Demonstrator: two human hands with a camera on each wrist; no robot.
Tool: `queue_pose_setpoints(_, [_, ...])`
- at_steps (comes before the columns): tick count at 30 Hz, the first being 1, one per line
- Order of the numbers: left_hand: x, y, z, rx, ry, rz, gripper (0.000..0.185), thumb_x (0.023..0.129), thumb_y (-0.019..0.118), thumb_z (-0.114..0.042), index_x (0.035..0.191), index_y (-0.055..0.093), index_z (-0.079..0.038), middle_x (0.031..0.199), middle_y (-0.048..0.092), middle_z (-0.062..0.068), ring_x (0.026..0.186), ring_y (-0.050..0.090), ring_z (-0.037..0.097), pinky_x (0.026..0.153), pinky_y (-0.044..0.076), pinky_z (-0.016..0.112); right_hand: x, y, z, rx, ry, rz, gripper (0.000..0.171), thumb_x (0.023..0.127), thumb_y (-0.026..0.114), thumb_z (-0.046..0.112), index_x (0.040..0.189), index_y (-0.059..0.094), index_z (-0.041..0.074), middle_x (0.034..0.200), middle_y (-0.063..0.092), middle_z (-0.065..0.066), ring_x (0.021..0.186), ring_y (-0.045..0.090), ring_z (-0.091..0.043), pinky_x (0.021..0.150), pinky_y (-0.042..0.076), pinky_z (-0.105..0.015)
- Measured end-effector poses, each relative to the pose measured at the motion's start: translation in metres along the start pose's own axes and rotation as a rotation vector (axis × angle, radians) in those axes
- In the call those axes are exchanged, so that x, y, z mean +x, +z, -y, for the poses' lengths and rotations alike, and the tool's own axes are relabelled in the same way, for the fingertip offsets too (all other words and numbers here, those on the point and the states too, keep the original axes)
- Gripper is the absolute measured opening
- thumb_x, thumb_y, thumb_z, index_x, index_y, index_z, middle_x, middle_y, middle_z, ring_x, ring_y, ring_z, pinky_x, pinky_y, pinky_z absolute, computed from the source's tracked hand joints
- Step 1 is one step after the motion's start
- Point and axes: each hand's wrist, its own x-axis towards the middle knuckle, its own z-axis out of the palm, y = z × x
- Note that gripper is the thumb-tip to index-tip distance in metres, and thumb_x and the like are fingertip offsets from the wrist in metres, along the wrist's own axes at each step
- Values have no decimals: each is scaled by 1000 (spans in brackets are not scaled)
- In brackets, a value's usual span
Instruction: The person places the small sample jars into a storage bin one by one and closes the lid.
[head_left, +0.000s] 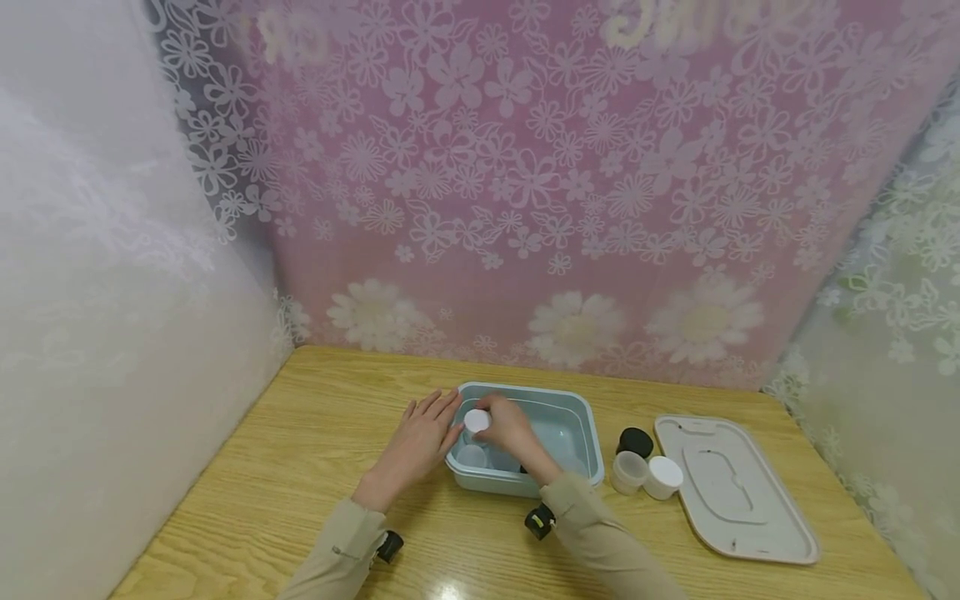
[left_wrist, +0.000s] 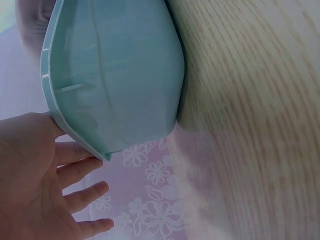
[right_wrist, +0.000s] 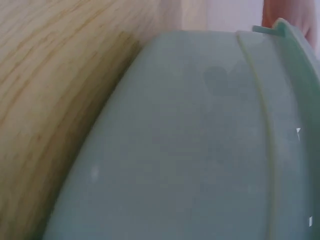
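My right hand reaches into a light blue plastic bin and pinches a small jar with a white lid between thumb and fingers, near the bin's left end. Beside that end lies my left hand, its fingers straight and spread at the rim. In the left wrist view the left hand touches the rim's corner, with the thumb partly hidden behind it. A translucent round container sits in the bin just below the held jar. The right wrist view shows only the bin's outer wall, the right hand hidden.
Right of the bin, a black-topped jar, a translucent jar and a white-lidded jar stand close together. A pale flat lid lies beyond them on the wooden table. Flower-patterned curtains enclose the back and sides.
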Motion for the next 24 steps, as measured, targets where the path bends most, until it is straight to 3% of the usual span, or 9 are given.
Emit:
queue_pose_setpoints(8, [1, 1, 1, 0, 9, -2, 50, 108, 51, -29, 151, 48, -4, 155, 46, 13, 144, 39, 38, 113, 33, 67, -1, 2, -2, 35, 21, 29, 49, 85, 83, 10, 128, 65, -5, 125, 67, -21, 111, 64, -39, 91, 55, -51])
queue_pose_setpoints(13, [1, 0, 0, 3, 5, -4, 50, 108, 52, -30, 151, 48, -5, 155, 46, 13, 144, 40, 38, 113, 33, 67, -6, -6, -4, 136, 37, 34, 46, 94, 75, 16, 133, 62, -3, 132, 63, -21, 118, 61, -39, 92, 56, -50])
queue_pose_setpoints(24, [0, -1, -3, 8, -23, 5, 51, 108, 51, -30, 152, 46, -6, 157, 44, 12, 146, 37, 39, 116, 28, 67, -27, -32, -16, 432, -47, -194, 34, 98, 69, 10, 130, 66, 3, 128, 67, -15, 116, 63, -36, 98, 55, -50])
